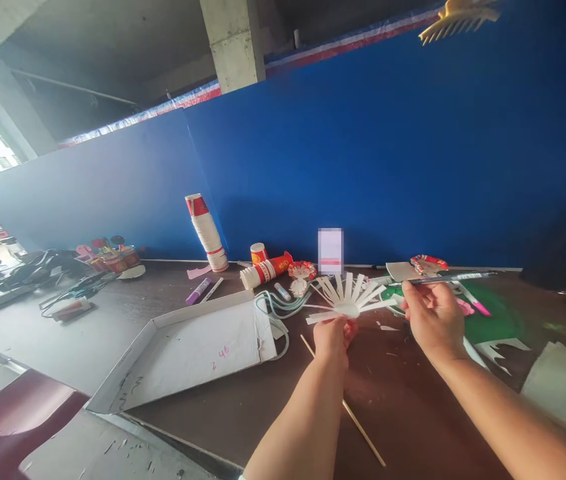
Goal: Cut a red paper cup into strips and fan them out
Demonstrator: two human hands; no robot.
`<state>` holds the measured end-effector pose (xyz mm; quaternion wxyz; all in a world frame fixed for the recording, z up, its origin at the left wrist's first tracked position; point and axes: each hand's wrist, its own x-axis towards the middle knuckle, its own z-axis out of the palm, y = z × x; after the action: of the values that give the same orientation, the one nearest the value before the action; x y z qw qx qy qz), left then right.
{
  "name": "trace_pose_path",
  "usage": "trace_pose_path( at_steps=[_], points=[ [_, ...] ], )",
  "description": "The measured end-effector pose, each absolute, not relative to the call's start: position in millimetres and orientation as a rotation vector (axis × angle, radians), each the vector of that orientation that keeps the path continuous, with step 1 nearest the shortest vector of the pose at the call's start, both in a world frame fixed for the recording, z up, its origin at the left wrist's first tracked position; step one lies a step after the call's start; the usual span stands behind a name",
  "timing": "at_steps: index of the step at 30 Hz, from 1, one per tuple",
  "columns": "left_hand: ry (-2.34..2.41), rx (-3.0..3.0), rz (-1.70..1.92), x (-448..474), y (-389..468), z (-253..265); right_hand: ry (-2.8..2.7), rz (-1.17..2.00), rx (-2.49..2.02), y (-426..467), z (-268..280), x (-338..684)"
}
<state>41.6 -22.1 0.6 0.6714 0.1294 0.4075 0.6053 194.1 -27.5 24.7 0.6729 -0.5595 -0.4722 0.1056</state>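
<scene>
The left hand pinches the base of a cut paper cup, held above the desk with its strips fanned outward. The right hand grips a pen horizontally. The cup is probably light and flimsy, its strips easily creased; grasp it at the stiffer base.

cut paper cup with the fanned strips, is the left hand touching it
Touching. In the head view the left hand pinches the base of the cut paper cup between its fingertips, with no gap visible, lifting it above the table.
</scene>
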Motion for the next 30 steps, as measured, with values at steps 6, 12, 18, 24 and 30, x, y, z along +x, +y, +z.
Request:
trace_pose_path(
  at_steps=[6,12,18,24,30],
  points=[
    [0.989,0.341,1.188,51,-40,4,-1.281,0.221,-1.136,-49,26,179],
    [1.055,0.648,0.846,55,-72,13,-1.285,0.238,-1.171,-50,21,183],
    [1.311,2.067,1.029,45,-94,13,-1.286,0.312,-1.161,-50,23,186],
    [1.560,2.973,0.767,46,-70,11,-1.316,0.282,-1.150,-49,17,185],
    [1.645,2.898,0.648,48,-56,-9,-1.350,0.275,-1.163,-48,8,183]
  ],
)
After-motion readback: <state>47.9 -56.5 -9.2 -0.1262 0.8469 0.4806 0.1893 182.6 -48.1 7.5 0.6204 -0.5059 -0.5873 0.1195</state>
